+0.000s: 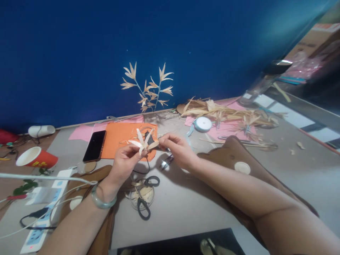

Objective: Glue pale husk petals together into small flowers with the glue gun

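Note:
Between my hands is a pale flower [143,142] with long pointed petals that look like dried husk. My left hand [126,160] pinches it at its base. With thumb and forefinger, my right hand [177,148] grips one petal on the flower's right side. Just below the hands lie black-handled scissors [143,208] across a small round dish holding husk scraps. A shiny metal tool [166,162] rests under my right hand, partly hidden by it. Behind the flower, a dark object with a cord sits on an orange sheet [113,142].
Finished flower stems [151,94] stand against the blue wall. Dried husks [220,111] and a ribbon roll [203,124] lie at the back right. A phone [95,145], a tipped red paper cup [39,158] and a power strip [45,216] are on the left. Brown cushions [233,159] lie under both forearms.

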`<move>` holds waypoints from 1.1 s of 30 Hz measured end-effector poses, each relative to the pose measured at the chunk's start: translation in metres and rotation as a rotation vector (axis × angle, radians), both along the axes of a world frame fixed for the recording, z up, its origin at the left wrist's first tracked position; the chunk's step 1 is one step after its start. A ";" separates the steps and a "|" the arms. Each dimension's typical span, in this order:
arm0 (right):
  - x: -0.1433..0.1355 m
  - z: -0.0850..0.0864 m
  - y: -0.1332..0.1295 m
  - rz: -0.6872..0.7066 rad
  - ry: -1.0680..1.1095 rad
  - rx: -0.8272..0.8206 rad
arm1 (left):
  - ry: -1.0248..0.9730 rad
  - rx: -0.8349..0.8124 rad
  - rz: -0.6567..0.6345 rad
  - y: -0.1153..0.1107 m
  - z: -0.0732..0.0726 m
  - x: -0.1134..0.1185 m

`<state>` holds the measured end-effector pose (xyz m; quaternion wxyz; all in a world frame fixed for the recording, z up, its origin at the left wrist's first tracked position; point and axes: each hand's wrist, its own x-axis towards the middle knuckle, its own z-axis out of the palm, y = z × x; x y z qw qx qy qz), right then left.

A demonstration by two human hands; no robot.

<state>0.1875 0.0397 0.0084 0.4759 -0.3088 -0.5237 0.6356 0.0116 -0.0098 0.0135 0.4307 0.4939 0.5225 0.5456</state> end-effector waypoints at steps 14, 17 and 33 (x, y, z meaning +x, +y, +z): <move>0.001 -0.008 0.007 -0.078 0.019 -0.048 | -0.065 0.040 -0.053 0.004 -0.019 -0.009; 0.001 -0.005 0.002 0.155 0.037 -0.043 | -0.105 0.018 -0.095 0.003 -0.018 -0.009; 0.005 -0.003 -0.003 0.405 0.107 0.103 | -0.124 -0.125 -0.295 -0.001 -0.010 -0.006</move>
